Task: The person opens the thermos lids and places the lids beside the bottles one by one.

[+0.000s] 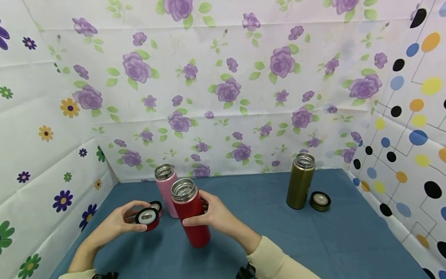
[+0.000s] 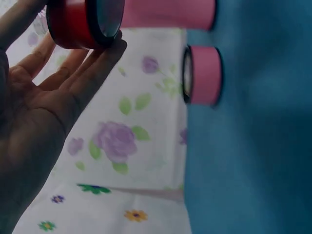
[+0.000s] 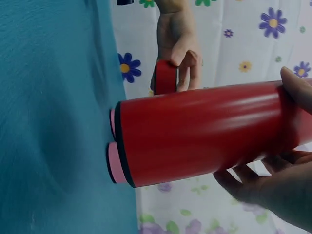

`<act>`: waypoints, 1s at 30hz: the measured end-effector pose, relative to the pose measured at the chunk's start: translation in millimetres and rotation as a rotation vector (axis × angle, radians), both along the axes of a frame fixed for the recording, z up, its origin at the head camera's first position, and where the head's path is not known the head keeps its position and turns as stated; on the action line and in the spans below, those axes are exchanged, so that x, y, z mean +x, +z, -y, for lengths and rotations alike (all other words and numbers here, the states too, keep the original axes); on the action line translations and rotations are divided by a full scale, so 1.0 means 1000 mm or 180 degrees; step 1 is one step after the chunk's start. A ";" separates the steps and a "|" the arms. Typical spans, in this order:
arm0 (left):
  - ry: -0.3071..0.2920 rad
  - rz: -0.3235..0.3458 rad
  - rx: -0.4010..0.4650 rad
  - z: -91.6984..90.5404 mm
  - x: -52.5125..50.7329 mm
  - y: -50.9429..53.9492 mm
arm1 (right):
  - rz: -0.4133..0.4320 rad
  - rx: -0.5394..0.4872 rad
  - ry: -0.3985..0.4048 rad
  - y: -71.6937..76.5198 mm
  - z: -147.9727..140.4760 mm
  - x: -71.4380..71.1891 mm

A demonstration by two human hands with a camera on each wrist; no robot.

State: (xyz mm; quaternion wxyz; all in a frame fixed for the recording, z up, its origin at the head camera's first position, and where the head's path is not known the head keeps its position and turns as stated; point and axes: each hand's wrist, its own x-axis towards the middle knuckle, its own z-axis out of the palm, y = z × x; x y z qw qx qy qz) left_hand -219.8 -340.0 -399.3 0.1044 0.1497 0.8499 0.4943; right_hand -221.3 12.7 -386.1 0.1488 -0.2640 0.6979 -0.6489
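Observation:
My left hand [image 1: 116, 223] pinches a red lid [image 1: 148, 218] by its rim, its pale inner side turned up toward the head view. In my right hand [image 1: 217, 213] is a red thermos bottle [image 1: 195, 221] without a lid, its steel mouth up and slightly tilted. The right wrist view shows thumb and fingers around the red body, its base seemingly just above the cloth. Behind the red bottle stands an uncapped pink bottle [image 1: 165, 184], partly hidden. A pink lid [image 2: 205, 75] lies beside that bottle, mostly behind the red lid in the head view.
An olive-green bottle [image 1: 300, 184], also uncapped, stands at the back right with its lid [image 1: 320, 201] on the cloth next to it. Blue cloth [image 1: 265, 209] covers the table. Patterned sheets [image 1: 216, 97] wall it in at the back and both sides.

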 end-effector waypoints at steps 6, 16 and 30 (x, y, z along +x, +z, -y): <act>0.0026 0.0007 -0.0294 0.016 -0.007 -0.021 | -0.0036 0.0033 -0.0097 -0.010 0.021 -0.004; -0.0205 0.0114 -0.0457 0.036 -0.010 -0.037 | 0.0098 0.0048 -0.0310 -0.018 0.062 -0.002; -0.0351 0.0196 -0.0648 0.036 -0.015 -0.041 | -0.0124 0.0097 -0.0589 -0.023 0.101 0.008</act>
